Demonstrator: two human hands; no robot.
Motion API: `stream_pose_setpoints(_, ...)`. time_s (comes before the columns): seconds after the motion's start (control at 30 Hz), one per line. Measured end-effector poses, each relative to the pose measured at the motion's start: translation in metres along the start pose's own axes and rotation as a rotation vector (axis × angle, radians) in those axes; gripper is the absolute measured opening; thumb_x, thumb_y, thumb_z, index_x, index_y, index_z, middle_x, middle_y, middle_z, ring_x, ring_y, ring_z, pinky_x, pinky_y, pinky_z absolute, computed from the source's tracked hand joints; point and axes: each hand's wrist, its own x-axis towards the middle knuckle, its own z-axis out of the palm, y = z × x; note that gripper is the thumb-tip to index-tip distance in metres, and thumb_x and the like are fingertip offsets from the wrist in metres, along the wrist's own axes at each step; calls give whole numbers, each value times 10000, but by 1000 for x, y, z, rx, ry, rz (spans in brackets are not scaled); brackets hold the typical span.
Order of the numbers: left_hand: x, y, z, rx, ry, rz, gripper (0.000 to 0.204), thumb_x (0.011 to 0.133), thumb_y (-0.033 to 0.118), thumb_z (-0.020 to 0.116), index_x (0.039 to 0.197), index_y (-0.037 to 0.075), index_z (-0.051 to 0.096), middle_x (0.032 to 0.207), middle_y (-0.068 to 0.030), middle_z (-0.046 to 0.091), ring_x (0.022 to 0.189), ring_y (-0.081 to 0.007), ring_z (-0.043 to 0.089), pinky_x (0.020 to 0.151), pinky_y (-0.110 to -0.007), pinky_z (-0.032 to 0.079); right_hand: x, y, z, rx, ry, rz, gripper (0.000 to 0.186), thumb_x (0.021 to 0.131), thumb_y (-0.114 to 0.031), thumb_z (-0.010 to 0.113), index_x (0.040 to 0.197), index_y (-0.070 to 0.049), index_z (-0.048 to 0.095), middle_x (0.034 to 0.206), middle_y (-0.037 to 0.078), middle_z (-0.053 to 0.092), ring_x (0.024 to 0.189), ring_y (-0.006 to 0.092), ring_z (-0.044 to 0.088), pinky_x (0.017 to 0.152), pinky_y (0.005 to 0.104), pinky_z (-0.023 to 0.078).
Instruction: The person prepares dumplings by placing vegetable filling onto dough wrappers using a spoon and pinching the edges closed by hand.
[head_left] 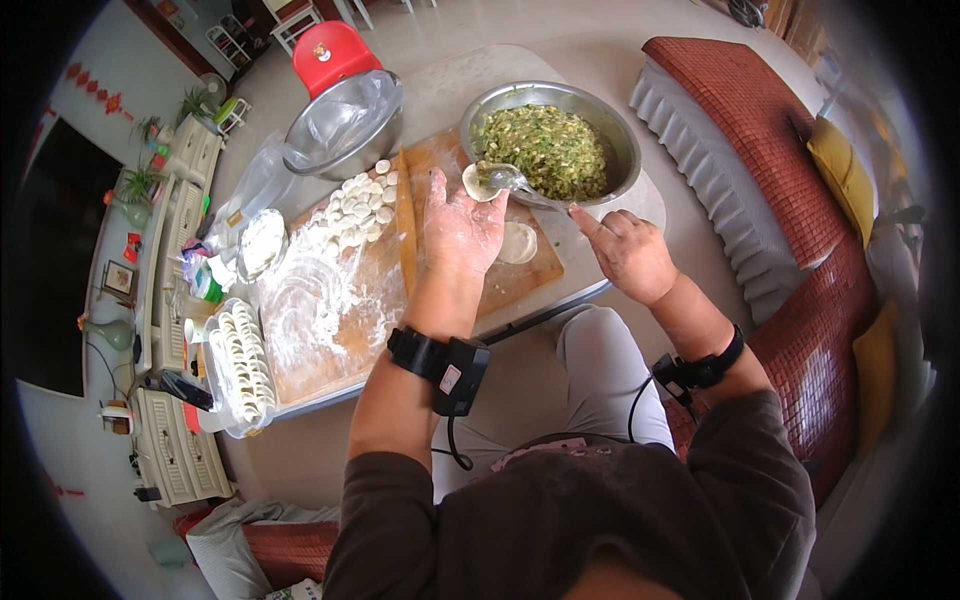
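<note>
My left hand (466, 236), floury and palm up, holds a round dumpling wrapper (471, 186) on its fingers. In my right hand (636, 258) is a metal spoon (518, 183), gripped by its handle, and its bowl rests at the wrapper with a little green filling. Just beyond the spoon stands a steel bowl (628, 150) holding chopped green filling (545, 148). A flat wrapper (519, 243) lies on the wooden board between my hands.
Flour and small dough pieces (360, 208) cover the left board (390, 290). A plastic tray (262, 425) holds rows of dumplings (243, 355). Behind are a plastic-lined steel bowl (300, 150) and a red chair (332, 52). A flour dish (262, 245) sits at the left, a sofa (740, 130) at the right.
</note>
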Motion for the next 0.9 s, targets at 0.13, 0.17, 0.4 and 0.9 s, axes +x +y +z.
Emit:
stream_pose_setpoints(0.13, 2, 1, -8, 4, -59, 62, 581, 874, 397, 317, 1171, -101, 275, 1180, -192, 377, 1079, -272, 403, 943, -377, 326, 3, 1, -3, 162, 88, 98, 339, 694, -15, 540, 1028, -76, 544, 584, 72, 466, 537, 225, 494, 502, 321, 428)
stream_pose_setpoints(0.17, 3, 2, -11, 4, -58, 62, 581, 874, 397, 317, 1171, -101, 275, 1180, -192, 377, 1079, -272, 403, 943, -377, 326, 4, 2, -3, 265, 138, 166, 321, 702, -13, 539, 1016, -82, 554, 580, 79, 467, 530, 229, 492, 503, 322, 427)
stream_pose_setpoints(0.4, -1, -2, -13, 67, -60, 0, 590, 876, 418, 282, 1160, -99, 291, 1154, -193, 402, 1049, -283, 429, 920, -380, 349, 8, -4, -1, 174, 73, 146, 327, 695, -44, 546, 1016, -104, 558, 633, 77, 521, 580, 238, 532, 524, 329, 461)
stream_pose_setpoints(0.9, -7, -2, -30, 182, -139, 13, 356, 873, 181, 380, 1118, -78, 367, 1099, -168, 458, 1018, -275, 463, 890, -379, 389, -5, 42, 34, -103, -171, 247, 240, 739, -160, 526, 972, -130, 574, 776, 71, 520, 735, 238, 534, 617, 337, 463)
